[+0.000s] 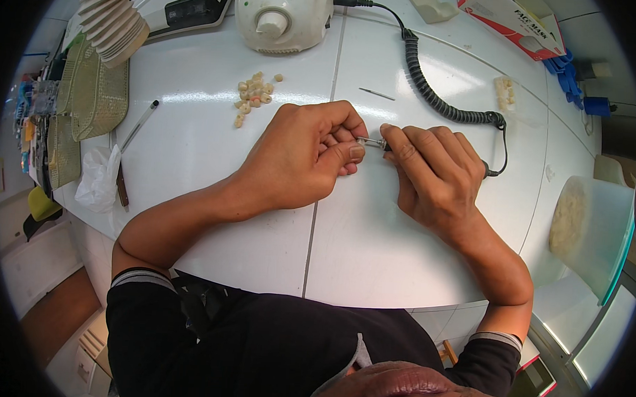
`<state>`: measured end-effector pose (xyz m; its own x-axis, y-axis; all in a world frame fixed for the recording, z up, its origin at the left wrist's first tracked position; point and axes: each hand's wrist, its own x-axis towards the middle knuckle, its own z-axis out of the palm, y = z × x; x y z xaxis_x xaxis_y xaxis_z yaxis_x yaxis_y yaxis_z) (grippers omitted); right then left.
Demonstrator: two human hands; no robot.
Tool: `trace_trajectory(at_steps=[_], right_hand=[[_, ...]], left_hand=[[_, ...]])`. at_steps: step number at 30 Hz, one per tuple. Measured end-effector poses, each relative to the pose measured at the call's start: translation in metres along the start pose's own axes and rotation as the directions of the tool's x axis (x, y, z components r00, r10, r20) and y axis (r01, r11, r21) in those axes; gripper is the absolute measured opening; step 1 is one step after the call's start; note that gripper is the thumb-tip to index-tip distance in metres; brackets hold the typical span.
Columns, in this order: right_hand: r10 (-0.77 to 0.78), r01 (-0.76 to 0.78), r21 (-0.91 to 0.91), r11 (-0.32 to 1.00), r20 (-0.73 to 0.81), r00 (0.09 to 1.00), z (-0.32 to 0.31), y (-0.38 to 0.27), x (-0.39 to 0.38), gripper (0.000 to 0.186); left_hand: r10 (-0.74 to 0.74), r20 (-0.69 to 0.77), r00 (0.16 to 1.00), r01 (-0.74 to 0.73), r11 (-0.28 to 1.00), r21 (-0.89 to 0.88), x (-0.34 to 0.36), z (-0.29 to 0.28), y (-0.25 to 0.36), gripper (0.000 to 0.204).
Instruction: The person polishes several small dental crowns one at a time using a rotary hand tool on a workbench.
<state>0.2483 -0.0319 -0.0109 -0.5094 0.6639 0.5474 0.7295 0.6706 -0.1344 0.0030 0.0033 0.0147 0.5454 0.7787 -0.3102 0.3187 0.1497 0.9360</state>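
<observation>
My right hand [438, 157] is closed around a rotary handpiece [386, 145], most of it covered by my fingers. From its front end a thin metal bur [371, 140] points left, its tip reaching the fingertips of my left hand [302, 152]. Thumb and forefinger of that left hand are pinched together; whatever sits between them is too small and covered to make out. Beyond my hands lies a loose thin metal bur [376, 93]. Several small tooth-coloured pieces, like dental crowns [255, 93], are heaped past my left hand.
A coiled black cord [427, 83] runs from the white control box [282, 22] to the handpiece. A ribbed hose [114, 23] hangs at far left, near a mesh basket [101, 93], pen [140, 126] and plastic bag [99, 177]. At right stands a clear tub [590, 229].
</observation>
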Motion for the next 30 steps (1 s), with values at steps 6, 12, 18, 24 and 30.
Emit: trace_trajectory(at_steps=[6, 12, 18, 24, 30], right_hand=[[-0.002, 0.002, -0.005, 1.000, -0.001, 1.000, 0.0006, 0.0000, -0.0002, 0.033], [0.001, -0.001, -0.003, 1.000, 0.005, 1.000, 0.0000, -0.0003, -0.0001, 0.033], [0.003, -0.003, -0.004, 1.000, 0.008, 1.000, -0.0003, -0.0003, 0.0002, 0.032], [0.001, -0.001, -0.001, 1.000, 0.006, 1.000, -0.0004, -0.0004, 0.0006, 0.031], [0.003, -0.003, -0.003, 1.000, 0.005, 1.000, -0.0005, -0.0005, 0.0004, 0.032]], left_hand=[[0.000, -0.003, 1.000, 0.000, 1.000, 0.007, 0.0001, 0.0004, -0.0009, 0.011], [-0.003, 0.001, 1.000, 0.003, 1.000, 0.008, 0.0003, -0.0003, -0.0010, 0.010], [-0.013, -0.001, 1.000, 0.013, 1.000, 0.001, 0.0002, 0.0002, -0.0003, 0.010], [-0.008, -0.001, 1.000, 0.008, 1.000, 0.003, -0.0001, -0.0003, 0.0001, 0.011], [0.002, 0.002, 1.000, -0.002, 1.000, 0.003, 0.0000, -0.0007, -0.0009, 0.013]])
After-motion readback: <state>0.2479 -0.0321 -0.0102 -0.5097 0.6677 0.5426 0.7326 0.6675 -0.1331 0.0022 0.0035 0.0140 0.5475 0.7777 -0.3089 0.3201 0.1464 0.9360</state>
